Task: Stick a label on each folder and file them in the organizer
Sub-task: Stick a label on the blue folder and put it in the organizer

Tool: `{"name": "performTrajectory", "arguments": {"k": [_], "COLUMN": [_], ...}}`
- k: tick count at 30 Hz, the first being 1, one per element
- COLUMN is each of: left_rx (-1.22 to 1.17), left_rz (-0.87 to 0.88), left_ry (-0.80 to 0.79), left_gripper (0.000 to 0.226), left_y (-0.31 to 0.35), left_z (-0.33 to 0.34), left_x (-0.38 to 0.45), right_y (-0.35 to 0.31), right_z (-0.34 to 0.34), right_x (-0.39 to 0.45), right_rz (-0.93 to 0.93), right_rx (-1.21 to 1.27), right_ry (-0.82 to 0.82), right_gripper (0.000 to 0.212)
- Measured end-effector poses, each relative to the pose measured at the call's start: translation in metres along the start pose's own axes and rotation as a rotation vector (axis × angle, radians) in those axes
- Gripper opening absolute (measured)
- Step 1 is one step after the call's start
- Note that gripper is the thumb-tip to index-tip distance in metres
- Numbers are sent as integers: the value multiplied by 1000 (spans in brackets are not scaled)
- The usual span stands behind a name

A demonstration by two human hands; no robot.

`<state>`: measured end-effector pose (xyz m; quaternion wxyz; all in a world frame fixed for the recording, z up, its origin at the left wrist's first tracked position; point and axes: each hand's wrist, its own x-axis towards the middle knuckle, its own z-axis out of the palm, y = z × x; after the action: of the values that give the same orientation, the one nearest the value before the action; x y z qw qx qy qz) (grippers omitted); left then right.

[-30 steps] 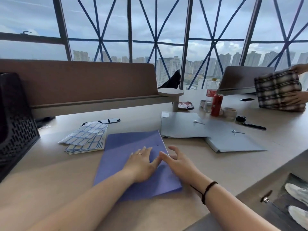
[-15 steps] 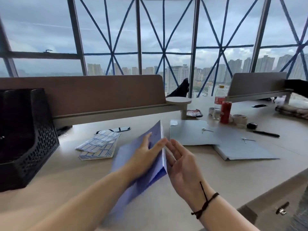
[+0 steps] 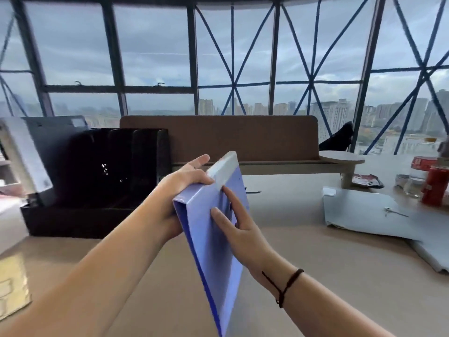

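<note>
Here the left hand (image 3: 181,188) grips the blue folder (image 3: 218,251), hiding its back; right hand (image 3: 239,222) presses flat.

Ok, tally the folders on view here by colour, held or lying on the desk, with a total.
Blue flat plastic folder, held upright between the left hand and the right hand: 1
Grey flat folders lying on the desk at right, one farther back and one at the frame edge: 2
Total: 3
</note>
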<state>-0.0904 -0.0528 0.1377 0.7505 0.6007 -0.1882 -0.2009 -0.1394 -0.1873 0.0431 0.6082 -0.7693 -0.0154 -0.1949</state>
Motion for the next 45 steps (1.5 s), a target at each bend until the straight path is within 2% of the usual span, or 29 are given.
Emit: {"name": "performTrajectory", "arguments": {"k": [4, 8, 12, 15, 17, 20, 22, 24, 28, 32, 34, 37, 40, 43, 45], "left_rx": [285, 392, 589, 718, 846, 1097, 1352, 1493, 1440, 1497, 1424, 1235, 1291, 1348, 1217], "left_rz": [-3, -72, -11, 4, -28, -219, -272, -215, -243, -191, -117, -58, -39, -151, -232], "left_ry": [97, 245, 508, 601, 602, 503, 472, 446, 337, 367, 405, 506, 647, 900, 1030], "left_gripper": [85, 59, 41, 39, 47, 70, 69, 65, 72, 66, 56, 41, 41, 50, 56], "left_y": [0, -30, -71, -88, -94, -101, -106, -112, -123, -125, -122, -113, -107, -98, -93], "left_z": [-68, -114, -152, -169, -178, -186, -184, -185, -194, -201, -204, -218, -248, -287, -309], "left_x": [-29, -62, -83, -96, -104, -114, -117, -116, -113, -116, -118, -125, -133, -140, -145], "right_y": [23, 33, 49, 52, 52, 54, 52, 49, 41, 44, 47, 47, 48, 48, 43], "right_z": [34, 72, 111, 129, 136, 140, 142, 145, 150, 161, 164, 165, 165, 169, 175], "right_x": [10, 15, 10, 4, -4, -15, -15, -9, 8, 11, 11, 15, 15, 15, 23], "right_rz": [92, 28, -90, -200, -226, -264, -286, -310, -280, -302, -334, -395, -423, -402, -344], "right_rx": [-177, -484, -710, -763, -764, -846, -891, -895, -864, -910, -925, -950, -965, -936, -878], "right_ry": [-127, -314, -578, -616, -642, -725, -750, -747, -757, -793, -780, -746, -727, -706, -684], "right_gripper": [67, 68, 93, 101, 94, 84, 83, 83, 83, 82, 78, 75, 75, 70, 66]}}
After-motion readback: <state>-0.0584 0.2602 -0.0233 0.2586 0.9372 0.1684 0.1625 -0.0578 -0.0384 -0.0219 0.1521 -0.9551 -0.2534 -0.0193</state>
